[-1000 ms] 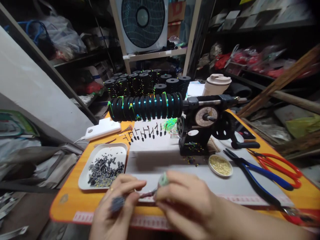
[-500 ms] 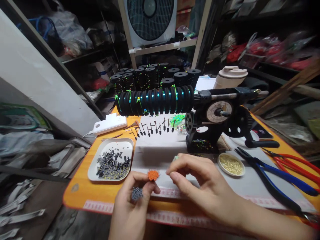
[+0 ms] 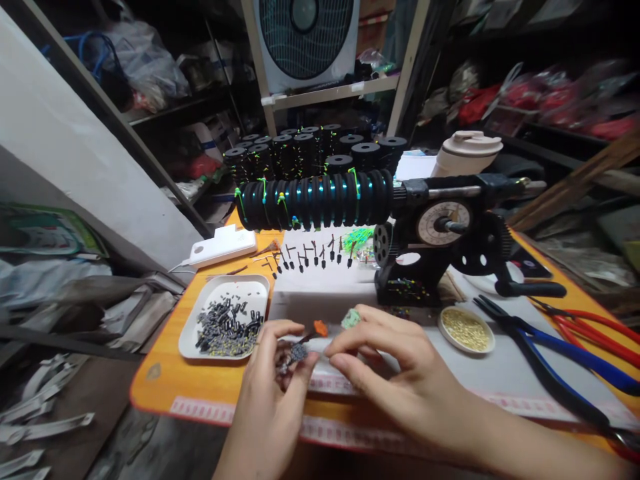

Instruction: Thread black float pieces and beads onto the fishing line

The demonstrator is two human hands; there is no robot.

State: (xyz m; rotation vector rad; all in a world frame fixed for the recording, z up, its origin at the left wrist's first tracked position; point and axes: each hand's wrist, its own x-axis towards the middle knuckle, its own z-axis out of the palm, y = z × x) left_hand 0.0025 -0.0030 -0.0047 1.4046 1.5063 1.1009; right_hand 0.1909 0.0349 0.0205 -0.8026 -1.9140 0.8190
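My left hand (image 3: pixel 273 387) is closed around a bundle with small grey bead-like tips (image 3: pixel 299 351). Beyond its fingers an orange-tipped bundle (image 3: pixel 321 328) sticks out on a dark stem, its lower end hidden by the hand. My right hand (image 3: pixel 400 363) has thumb and index finger pinched, close to the left fingertips. A pale green clump (image 3: pixel 351 319) shows behind its index finger, seemingly held by the other fingers; anything tiny in the pinch cannot be made out. Both hands are above the table's front edge, before a black crank winder (image 3: pixel 425 267) bearing a row of black ringed spools (image 3: pixel 315 200).
On the left stands a white tray (image 3: pixel 187 333) of small black and grey parts. Right of my hands are a dish of gold-coloured bits (image 3: pixel 466 329), blue-handled pliers (image 3: pixel 540 353) and a red-handled tool (image 3: pixel 590 327). Small weighted threads (image 3: pixel 315 257) hang below the spools.
The orange-tipped bundle has tilted away and to the right, and the grey tips have come up between my left thumb and finger. My right hand has shifted slightly left, showing more of the green clump.
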